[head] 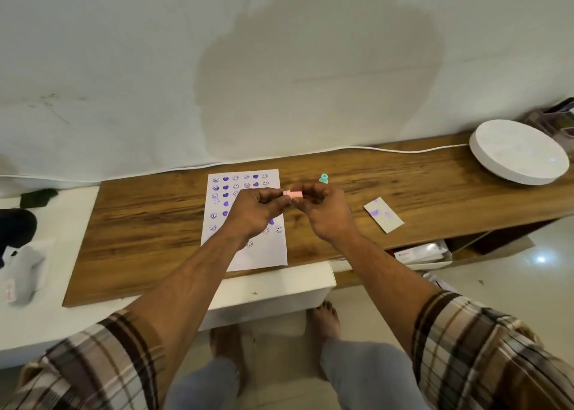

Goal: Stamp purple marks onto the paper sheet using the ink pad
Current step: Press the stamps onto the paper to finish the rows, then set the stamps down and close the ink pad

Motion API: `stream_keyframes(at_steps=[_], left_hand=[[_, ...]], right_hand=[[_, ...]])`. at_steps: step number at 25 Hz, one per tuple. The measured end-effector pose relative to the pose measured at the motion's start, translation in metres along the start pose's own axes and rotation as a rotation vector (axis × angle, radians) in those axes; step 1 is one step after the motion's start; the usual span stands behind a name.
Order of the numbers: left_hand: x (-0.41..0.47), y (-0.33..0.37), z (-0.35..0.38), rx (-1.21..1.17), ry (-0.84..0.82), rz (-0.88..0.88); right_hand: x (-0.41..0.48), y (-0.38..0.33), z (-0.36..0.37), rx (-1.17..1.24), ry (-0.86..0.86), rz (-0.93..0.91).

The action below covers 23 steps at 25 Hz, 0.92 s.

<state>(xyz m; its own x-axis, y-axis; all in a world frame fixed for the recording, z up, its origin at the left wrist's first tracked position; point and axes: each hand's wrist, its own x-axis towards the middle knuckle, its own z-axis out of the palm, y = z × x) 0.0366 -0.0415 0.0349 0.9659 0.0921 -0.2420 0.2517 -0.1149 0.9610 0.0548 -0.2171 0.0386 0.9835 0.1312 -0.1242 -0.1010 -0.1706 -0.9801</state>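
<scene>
Two hands, left hand [254, 207] and right hand [323, 211], are pinched shut on a small pink plastic stamp [293, 194]; inking seems needed next

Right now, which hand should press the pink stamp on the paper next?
Probably the left hand: it already hovers over the paper sheet and pinches the pink stamp. The right hand hangs beside the sheet, over the wooden board.
</scene>
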Motion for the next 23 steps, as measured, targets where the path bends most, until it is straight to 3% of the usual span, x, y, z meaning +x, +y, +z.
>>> stream_keyframes(at_steps=[3,9,12,14,19,23], left_hand=[[0.001,-0.004,0.005,0.04,0.021,-0.009],[0.008,-0.006,0.017,0.224,0.046,0.09],[0.013,-0.013,0.026,0.252,0.017,0.097],[0.016,-0.021,0.033,0.278,0.014,0.067],[0.031,-0.048,0.043,0.572,-0.043,0.035],[0.049,-0.06,0.051,0.795,-0.146,0.043]], right_hand=[[0.002,0.007,-0.006,-0.037,-0.023,0.023],[0.008,0.014,-0.022,0.21,-0.079,0.242],[0.012,0.019,-0.03,0.201,-0.092,0.274],[0.025,0.021,-0.036,0.033,-0.012,0.261],[0.08,0.046,-0.069,-0.769,0.189,0.142],[0.111,0.066,-0.085,-1.167,0.064,0.092]])
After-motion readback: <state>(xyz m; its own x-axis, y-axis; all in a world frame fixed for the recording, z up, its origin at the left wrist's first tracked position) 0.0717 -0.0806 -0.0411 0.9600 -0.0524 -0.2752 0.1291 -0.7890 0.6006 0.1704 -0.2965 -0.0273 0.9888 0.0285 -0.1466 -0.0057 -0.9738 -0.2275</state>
